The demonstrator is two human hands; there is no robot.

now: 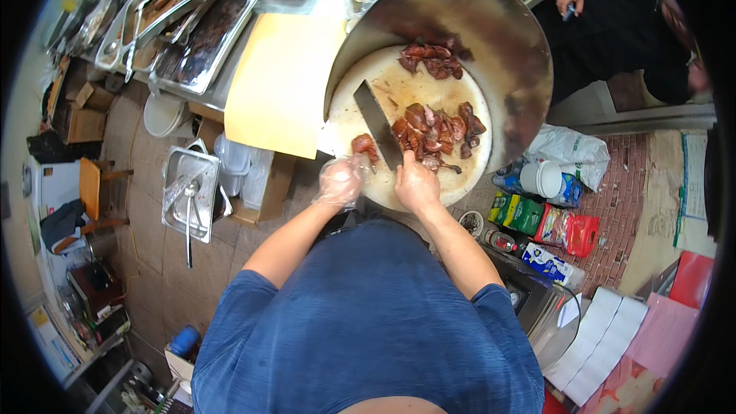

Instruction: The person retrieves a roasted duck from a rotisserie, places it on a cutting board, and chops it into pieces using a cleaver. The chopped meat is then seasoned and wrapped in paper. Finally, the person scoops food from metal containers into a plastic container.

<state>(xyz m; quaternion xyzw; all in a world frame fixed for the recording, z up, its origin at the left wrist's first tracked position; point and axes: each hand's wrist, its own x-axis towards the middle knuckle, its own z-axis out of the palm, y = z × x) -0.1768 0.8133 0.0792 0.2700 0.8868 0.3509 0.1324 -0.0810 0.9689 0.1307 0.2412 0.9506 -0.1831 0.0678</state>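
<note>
My right hand (417, 182) grips the handle of a wide cleaver (376, 121). Its blade lies slantwise above a round chopping board (353, 109), pointing away from me. Chopped pieces of reddish-brown roast meat (431, 129) are heaped to the right of the blade, and a smaller pile of meat (434, 61) sits at the board's far side. My left hand (340, 180), in a clear plastic glove, is at the board's near left edge beside a single meat piece (363, 145). The glove blurs its fingers, so I cannot tell whether they hold that piece.
A curved metal guard (526, 63) surrounds the board's far and right sides. Yellow paper (282, 80) covers the counter at left, near metal trays of food (201, 40). A metal pan (190, 195) with a ladle stands lower left. Another person's hand (569, 0) holds something small at upper right.
</note>
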